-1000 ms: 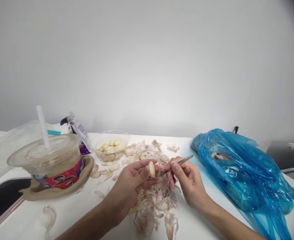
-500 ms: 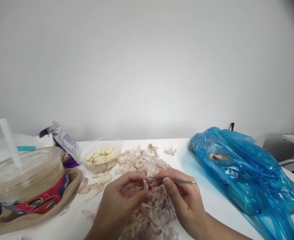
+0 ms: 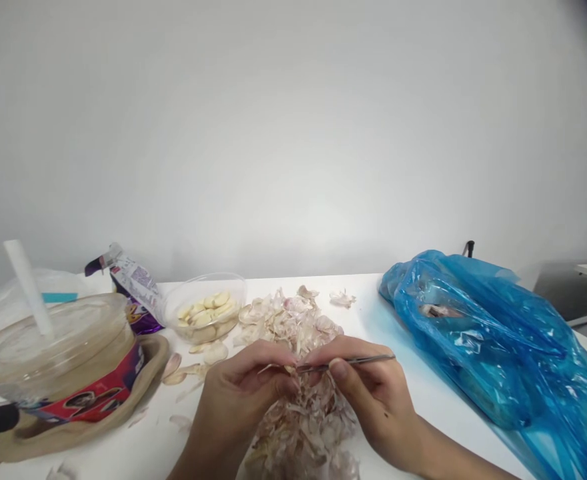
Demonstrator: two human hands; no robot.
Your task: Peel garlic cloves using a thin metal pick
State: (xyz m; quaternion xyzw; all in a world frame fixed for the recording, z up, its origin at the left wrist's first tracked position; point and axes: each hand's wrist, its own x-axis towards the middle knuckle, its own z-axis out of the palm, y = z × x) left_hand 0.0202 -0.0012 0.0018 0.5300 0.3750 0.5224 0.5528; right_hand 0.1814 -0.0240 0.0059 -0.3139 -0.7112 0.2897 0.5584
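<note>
Right hand (image 3: 373,393) pinches one thin metal pick (image 3: 360,361) between thumb and forefinger, level over the heap of skins (image 3: 303,427) on the surface (image 3: 368,320). Left hand (image 3: 243,393) is curled closed, its fingertips at the pick's tip gripping a pale scrap (image 3: 269,367) that is mostly hidden. There is one bowl (image 3: 173,308), one cup (image 3: 58,360) and one blue bag (image 3: 478,347).

The left hand (image 3: 238,400) hid in its curled fingers whatever it pinched, the cup (image 3: 58,360) and the bag (image 3: 483,347) ran off the left and right edges, and the bag's contents were too blurred to tell.
</note>
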